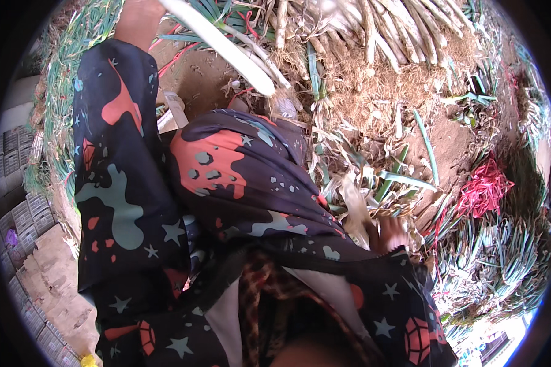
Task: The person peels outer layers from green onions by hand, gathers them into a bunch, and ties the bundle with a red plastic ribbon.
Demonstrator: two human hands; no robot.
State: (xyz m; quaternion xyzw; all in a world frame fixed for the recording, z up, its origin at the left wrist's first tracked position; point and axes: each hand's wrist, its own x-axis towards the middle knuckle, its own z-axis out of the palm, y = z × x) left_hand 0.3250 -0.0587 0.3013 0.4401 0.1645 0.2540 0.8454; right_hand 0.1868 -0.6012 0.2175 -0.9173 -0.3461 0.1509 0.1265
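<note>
At the top left my left hand (140,18) is partly cut off by the picture's edge. It holds a long, smooth white leek or Welsh onion stalk (220,46), which slants down to the right above the soil, its base end near my knee. My right hand (390,234) is low at the right beside my patterned clothing, blurred and partly hidden. A pale dry outer leaf (356,206) touches or lies against it; whether the fingers grip the leaf is unclear. Unpeeled stalks with roots (404,32) lie piled at the top.
Peeled leaves and loose roots (367,101) litter the soil ahead. A tangle of red plastic string (484,188) lies at the right, above heaped green leaves (491,261). More green bundles (59,114) line the left, beside grey paving blocks (16,156) and a flat brown sheet (57,275).
</note>
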